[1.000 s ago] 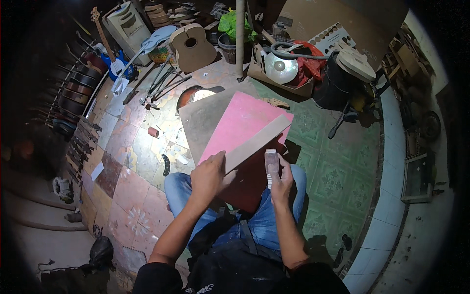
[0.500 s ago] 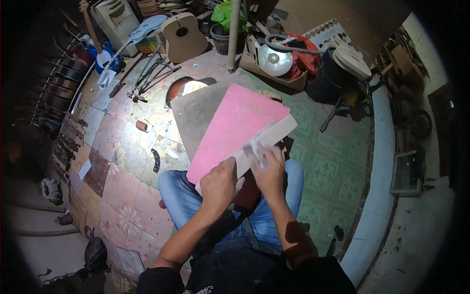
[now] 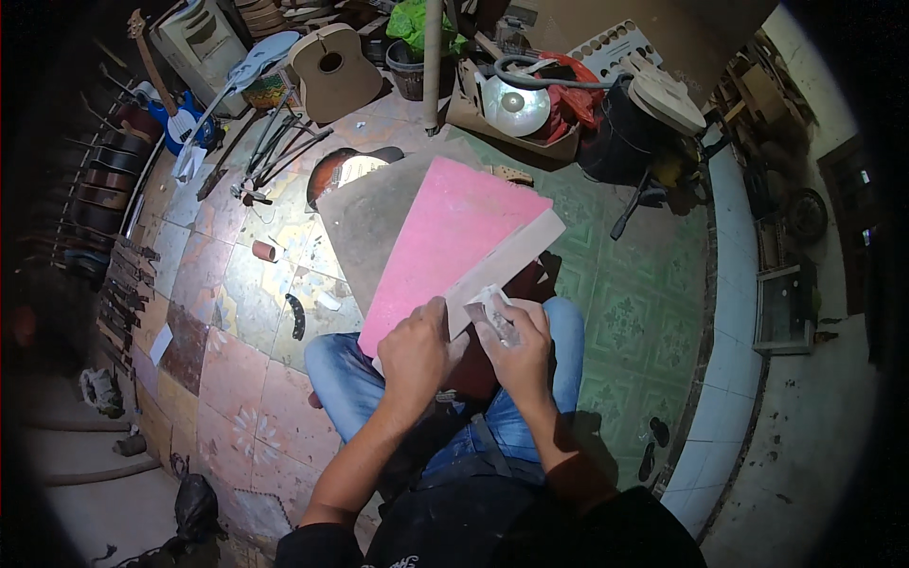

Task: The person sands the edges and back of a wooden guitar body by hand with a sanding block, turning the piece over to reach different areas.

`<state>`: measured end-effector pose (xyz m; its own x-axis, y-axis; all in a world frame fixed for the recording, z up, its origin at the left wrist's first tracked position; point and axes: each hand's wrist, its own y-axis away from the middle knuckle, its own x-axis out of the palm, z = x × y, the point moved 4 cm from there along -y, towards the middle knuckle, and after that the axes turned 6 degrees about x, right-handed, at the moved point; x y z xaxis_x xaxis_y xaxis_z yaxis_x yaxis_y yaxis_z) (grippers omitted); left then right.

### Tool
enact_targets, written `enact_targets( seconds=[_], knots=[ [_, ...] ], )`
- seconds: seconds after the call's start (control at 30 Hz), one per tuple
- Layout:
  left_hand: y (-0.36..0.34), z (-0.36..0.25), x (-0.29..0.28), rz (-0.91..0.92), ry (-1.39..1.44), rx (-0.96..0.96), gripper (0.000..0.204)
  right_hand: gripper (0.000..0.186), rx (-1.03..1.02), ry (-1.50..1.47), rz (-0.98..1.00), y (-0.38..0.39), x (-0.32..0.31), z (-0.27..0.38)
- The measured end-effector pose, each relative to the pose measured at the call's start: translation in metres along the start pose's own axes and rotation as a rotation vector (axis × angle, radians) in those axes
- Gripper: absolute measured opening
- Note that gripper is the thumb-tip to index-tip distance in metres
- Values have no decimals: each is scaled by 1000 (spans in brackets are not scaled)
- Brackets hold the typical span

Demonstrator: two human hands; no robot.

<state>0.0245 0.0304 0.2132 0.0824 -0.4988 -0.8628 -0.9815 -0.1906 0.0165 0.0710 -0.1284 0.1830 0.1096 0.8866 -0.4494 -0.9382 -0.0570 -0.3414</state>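
Note:
A pale, flat strip of board (image 3: 511, 257) lies slantwise along the right edge of a bright pink, dusty board (image 3: 459, 227) across my lap. My left hand (image 3: 414, 352) is closed round the near end of the pale strip, its thumb side on top. Close beside it, my right hand (image 3: 516, 343) pinches a small, folded, white-dusted piece of sandpaper (image 3: 485, 305) against the strip's right edge. My right fingertips are whitened with dust. Under the pink board rests a larger dark grey board (image 3: 365, 218); what supports the boards underneath is mostly hidden.
A sunburst guitar body (image 3: 327, 175) lies beyond the grey board. On the tiles at left are a reddish-brown cylinder (image 3: 264, 251) and a curved black piece (image 3: 296, 316). A cardboard box (image 3: 464, 109), black bucket (image 3: 606, 142) and unfinished guitar body (image 3: 333, 74) stand at the back.
My right hand has moved back toward me along the pale strip, and its blur is gone. My left hand keeps its hold. The whole view has shifted slightly.

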Motion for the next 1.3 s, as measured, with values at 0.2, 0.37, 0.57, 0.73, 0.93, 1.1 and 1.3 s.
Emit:
enact_targets(
  seconds=[0.2, 0.37, 0.57, 0.73, 0.93, 1.1, 1.3],
  knots=[
    [12, -3, 0, -55, -8, 47, 50, 31, -2, 87, 20, -19, 4, 9],
    [19, -19, 4, -151, 26, 178, 43, 33, 63, 118, -24, -26, -3, -2],
    [16, -8, 5, -149, 12, 130, 46, 38, 40, -5, 69, 5, -11, -7],
    [15, -10, 2, -127, 14, 100, 45, 31, -28, 274, 0, -36, 1, 2],
    [13, -6, -1, -177, 11, 139, 43, 31, 105, 59, 45, -25, -2, -4],
    [2, 1, -7, -37, -7, -3, 57, 32, 3, 11, 1, -13, -1, -7],
    [6, -8, -2, -165, -6, 112, 45, 32, -17, 224, 32, -48, 5, -5]
  ],
)
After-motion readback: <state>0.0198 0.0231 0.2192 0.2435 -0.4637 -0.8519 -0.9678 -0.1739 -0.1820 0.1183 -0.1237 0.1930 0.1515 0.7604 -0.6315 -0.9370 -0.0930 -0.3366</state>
